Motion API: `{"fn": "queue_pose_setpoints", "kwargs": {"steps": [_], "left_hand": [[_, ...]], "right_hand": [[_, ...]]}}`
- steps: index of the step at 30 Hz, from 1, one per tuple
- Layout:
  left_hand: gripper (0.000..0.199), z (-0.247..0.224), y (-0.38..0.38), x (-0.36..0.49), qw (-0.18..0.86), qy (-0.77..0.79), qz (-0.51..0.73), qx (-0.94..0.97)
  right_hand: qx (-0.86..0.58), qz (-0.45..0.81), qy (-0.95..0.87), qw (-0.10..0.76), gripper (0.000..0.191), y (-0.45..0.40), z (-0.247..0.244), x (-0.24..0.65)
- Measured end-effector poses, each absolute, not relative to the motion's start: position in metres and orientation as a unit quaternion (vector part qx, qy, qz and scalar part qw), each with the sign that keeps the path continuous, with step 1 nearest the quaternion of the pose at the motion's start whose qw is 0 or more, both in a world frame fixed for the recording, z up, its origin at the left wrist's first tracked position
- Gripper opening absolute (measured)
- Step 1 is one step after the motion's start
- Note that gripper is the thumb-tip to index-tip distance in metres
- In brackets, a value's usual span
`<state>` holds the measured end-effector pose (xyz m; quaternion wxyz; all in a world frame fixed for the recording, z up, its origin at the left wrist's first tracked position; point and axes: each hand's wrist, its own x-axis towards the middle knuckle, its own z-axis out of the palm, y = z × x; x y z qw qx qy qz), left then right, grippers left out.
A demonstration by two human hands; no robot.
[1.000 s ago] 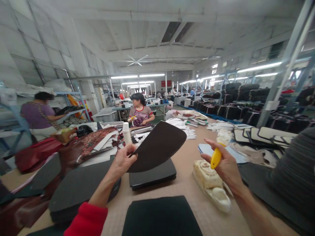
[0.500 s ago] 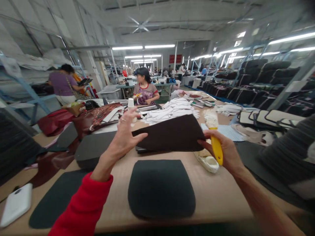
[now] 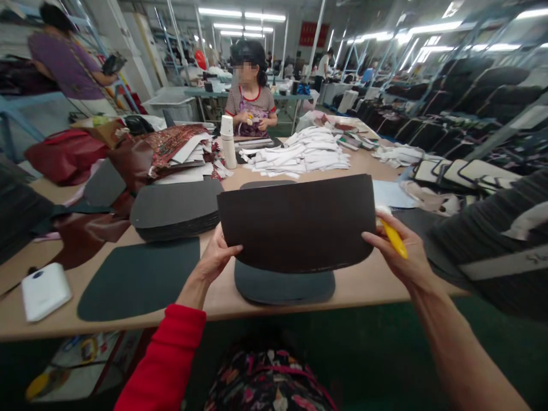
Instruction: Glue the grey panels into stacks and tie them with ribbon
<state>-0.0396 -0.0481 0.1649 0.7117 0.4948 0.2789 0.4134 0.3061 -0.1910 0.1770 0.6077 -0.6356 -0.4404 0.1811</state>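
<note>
A dark brown, flap-shaped panel (image 3: 295, 225) with a straight top and rounded lower corners is held up above the table. My left hand (image 3: 212, 257) pinches its left edge, thumb in front. At the opposite edge, my right hand (image 3: 400, 251) grips the panel between thumb and fingers. That hand also holds a yellow-handled brush (image 3: 394, 240), whose head is mostly hidden behind the fingers. Beneath the panel lie dark green-grey panels (image 3: 285, 286), partly covered from view. Another such panel (image 3: 141, 279) lies flat to the left, in front of a thick stack of grey panels (image 3: 175, 205).
White strips (image 3: 302, 151) lie heaped at the back, beside a stack of paper cups (image 3: 228, 142). A white device (image 3: 45, 291) sits near the table's front left edge. Dark stacked material (image 3: 505, 245) stands at right. A co-worker (image 3: 252, 91) is across the table.
My left hand has come down and closed on the panel's left edge. The panel is now nearer and more upright. The view has tilted down, showing the table's front edge.
</note>
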Motion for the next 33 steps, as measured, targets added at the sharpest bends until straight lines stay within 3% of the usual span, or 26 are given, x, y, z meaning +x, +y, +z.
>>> {"fn": "queue_pose_setpoints", "kwargs": {"steps": [2,5,14,33], "left_hand": [[0.088,0.159,-0.050,-0.042,0.709,0.300,0.415,0.485],[0.096,0.138,-0.047,-0.044,0.706,0.345,0.412,0.461],[0.101,0.082,-0.052,-0.044,0.619,0.497,0.349,0.497],[0.100,0.036,-0.054,-0.039,0.443,0.586,0.279,0.619]], "right_hand": [[-0.650,0.202,-0.400,0.614,0.068,-0.193,0.159,0.303],[-0.687,0.199,-0.359,0.600,0.073,-0.193,0.129,0.297],[-0.770,0.157,-0.430,0.445,0.069,-0.189,0.048,0.285],[-0.795,0.153,-0.450,0.377,0.063,-0.180,0.011,0.290]]}}
